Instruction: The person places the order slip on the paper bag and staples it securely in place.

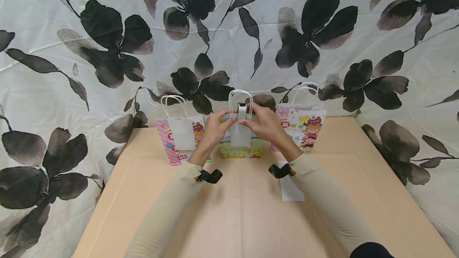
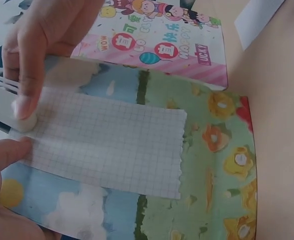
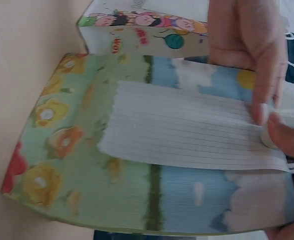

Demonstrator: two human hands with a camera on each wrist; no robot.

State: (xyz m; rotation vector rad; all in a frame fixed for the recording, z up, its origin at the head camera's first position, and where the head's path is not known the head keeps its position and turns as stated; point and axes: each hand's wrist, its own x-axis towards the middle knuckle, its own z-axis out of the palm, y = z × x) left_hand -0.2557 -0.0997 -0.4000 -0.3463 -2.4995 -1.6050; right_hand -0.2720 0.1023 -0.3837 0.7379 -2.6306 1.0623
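Note:
A small paper gift bag (image 1: 225,150) with a painted flower meadow and sky stands between both hands, its white handles up. A slip of grid paper (image 2: 106,145) lies flat on its front at the top edge. My left hand (image 1: 216,128) pinches the slip and the bag's upper edge, thumb in front and fingers behind. On the right, my right hand (image 1: 266,123) grips what looks like a small white stapler (image 1: 242,110) over the bag's rim. Its thumb presses the rounded white end. Most of the fingers behind the bag are hidden.
A pink cartoon gift bag (image 1: 166,138) with a paper slip (image 1: 183,134) on its front stands at left. Another cartoon gift bag (image 1: 299,126) stands at right. A loose white paper slip (image 1: 292,190) lies on the table (image 1: 244,210) near the right forearm. Floral cloth (image 1: 251,51) hangs behind.

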